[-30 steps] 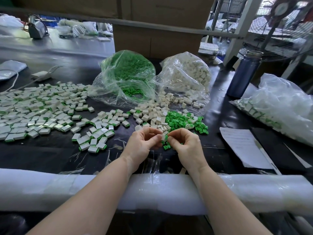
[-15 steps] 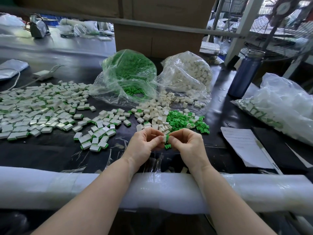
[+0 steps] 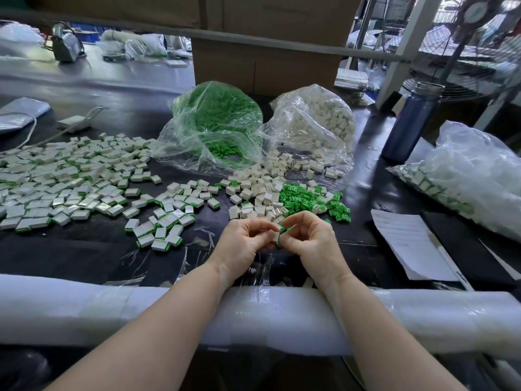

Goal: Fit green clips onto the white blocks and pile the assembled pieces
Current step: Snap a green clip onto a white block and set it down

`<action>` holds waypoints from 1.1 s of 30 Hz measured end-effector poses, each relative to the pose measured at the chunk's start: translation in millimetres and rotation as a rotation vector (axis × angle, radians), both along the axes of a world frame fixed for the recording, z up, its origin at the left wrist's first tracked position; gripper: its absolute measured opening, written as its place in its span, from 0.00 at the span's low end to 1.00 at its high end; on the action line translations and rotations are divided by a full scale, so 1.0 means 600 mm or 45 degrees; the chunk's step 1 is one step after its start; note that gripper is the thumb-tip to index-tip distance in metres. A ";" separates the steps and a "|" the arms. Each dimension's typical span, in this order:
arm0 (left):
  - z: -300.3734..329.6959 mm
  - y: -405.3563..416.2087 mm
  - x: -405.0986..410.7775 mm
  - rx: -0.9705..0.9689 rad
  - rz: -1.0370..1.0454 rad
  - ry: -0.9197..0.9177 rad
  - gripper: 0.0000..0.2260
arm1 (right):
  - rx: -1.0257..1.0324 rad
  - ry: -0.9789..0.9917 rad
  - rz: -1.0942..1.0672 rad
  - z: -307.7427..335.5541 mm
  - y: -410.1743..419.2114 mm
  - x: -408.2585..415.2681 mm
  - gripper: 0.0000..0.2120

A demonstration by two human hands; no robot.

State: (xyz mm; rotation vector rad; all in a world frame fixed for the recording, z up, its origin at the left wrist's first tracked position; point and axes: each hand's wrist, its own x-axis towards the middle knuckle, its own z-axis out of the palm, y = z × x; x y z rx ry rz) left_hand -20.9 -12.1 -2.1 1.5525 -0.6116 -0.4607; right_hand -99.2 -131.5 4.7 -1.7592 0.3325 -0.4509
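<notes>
Head view, items as I log them: left hand (image 3: 244, 240) and right hand (image 3: 308, 239) meet at centre frame above the dark counter (image 3: 84, 255), forearms lying over a white foam-wrapped edge rail (image 3: 84, 309). Both grips are closed in a pinch, fingers curled, on one white block (image 3: 276, 236) with a green clip (image 3: 282, 228) at its right side; I cannot tell how far the clip is seated. Just above the hands: loose white blocks (image 3: 262, 190) and, to their right, loose green clips (image 3: 307, 197). Left half of frame: wide spread of assembled pieces (image 3: 70, 184), white with green edges. Upper centre: clear bag of green clips (image 3: 217, 122), clear bag of white blocks (image 3: 318, 122) beside it. Right of frame: blue bottle (image 3: 408, 122), a further bag of assembled pieces (image 3: 473, 176), a paper sheet (image 3: 408, 241).
</notes>
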 end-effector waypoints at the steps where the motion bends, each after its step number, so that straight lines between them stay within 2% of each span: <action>1: 0.001 0.000 0.000 0.003 -0.012 -0.009 0.05 | 0.002 0.004 0.004 0.000 -0.001 0.000 0.10; 10: 0.003 0.004 -0.002 0.103 -0.078 -0.106 0.06 | 0.032 0.044 0.047 -0.001 -0.003 -0.004 0.11; 19: 0.007 0.002 -0.009 0.072 -0.031 -0.162 0.08 | 0.088 -0.015 -0.076 -0.001 -0.004 0.002 0.03; 23: 0.003 0.001 -0.005 0.134 0.029 -0.218 0.03 | 0.114 -0.037 -0.081 -0.002 -0.004 0.000 0.03; 30: -0.001 0.003 0.000 0.105 0.083 -0.148 0.06 | -0.035 0.052 -0.102 -0.007 0.000 0.002 0.07; 33: -0.002 0.002 0.000 0.149 0.059 -0.192 0.07 | -0.099 0.091 -0.108 -0.007 0.000 0.003 0.08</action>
